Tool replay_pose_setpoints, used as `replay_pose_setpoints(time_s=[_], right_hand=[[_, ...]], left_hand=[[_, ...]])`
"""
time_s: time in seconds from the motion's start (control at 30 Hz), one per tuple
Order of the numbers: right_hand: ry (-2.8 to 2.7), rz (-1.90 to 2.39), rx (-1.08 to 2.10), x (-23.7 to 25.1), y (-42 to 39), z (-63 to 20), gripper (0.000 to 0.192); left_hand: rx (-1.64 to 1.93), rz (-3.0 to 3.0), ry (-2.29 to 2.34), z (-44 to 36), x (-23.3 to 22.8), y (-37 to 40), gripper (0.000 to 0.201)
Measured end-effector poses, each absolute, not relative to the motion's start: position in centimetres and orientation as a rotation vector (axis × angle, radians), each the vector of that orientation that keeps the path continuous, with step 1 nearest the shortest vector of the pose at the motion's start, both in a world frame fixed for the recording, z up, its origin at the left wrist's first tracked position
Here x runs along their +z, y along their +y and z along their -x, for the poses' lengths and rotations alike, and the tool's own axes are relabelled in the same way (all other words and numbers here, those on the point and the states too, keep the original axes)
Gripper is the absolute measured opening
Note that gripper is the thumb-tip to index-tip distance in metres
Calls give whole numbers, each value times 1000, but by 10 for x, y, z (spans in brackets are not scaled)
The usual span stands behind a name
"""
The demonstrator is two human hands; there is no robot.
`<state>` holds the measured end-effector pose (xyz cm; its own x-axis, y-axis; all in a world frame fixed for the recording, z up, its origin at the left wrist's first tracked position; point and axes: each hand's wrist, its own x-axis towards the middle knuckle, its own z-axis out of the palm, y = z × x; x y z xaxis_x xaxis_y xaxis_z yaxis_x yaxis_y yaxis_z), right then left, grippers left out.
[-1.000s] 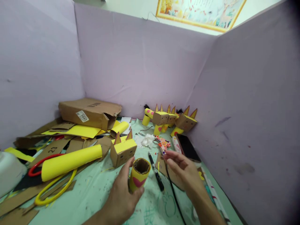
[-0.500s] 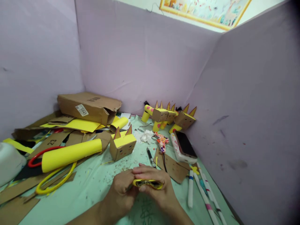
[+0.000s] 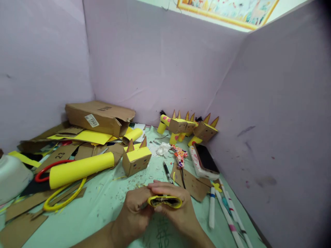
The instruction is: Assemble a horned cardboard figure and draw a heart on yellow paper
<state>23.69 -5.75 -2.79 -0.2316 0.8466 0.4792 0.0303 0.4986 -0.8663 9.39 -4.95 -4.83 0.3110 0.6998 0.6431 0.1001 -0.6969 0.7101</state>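
A flattened yellow cardboard tube (image 3: 165, 200) is held between both hands at the front of the table, its brown-lined open end towards me. My left hand (image 3: 137, 210) is closed round its left side. My right hand (image 3: 178, 206) wraps the right side, fingers over the top and thumb at the lower rim. Just beyond them lies a black pen (image 3: 168, 172). A cardboard box head (image 3: 137, 162) with a yellow top and two pointed ears stands behind my left hand. The rest of the tube is hidden by my hands.
At left, a long yellow tube (image 3: 82, 169) lies over scissors (image 3: 64, 199) among cardboard scraps, near a large carton (image 3: 99, 117). Behind stand several giraffe-like figures (image 3: 178, 126). A patterned glue gun (image 3: 180, 155), a phone (image 3: 206, 158) and white markers (image 3: 211, 208) lie at right.
The tube's end has opened a little wider between my hands, which keep their hold. The whole view has shifted slightly; the other things stay in place.
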Motion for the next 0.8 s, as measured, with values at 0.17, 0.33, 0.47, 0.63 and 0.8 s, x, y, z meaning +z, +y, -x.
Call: replay_pose_setpoints(time_s=[0.17,0.33,0.47,0.63,0.8], right_hand=[[-1713,805,794,-33,-57,-248,17],[-1523,1046,759,-44,-54,-265,17],[-1307,1116,859,-46,-53,-267,20],[-1265,1098,969,-42,-55,-254,24],[-1280,1078,973,-41,-57,-245,23]], left_hand=[[1111,-2135,729,-92,-33,-53,19],[1069,-2547,1225,-42,4,-54,19],[525,-2206,2162,21,20,-66,27],[-44,-2098,2424,68,-3,-60,30],[76,-2294,2367,76,-19,-34,28]])
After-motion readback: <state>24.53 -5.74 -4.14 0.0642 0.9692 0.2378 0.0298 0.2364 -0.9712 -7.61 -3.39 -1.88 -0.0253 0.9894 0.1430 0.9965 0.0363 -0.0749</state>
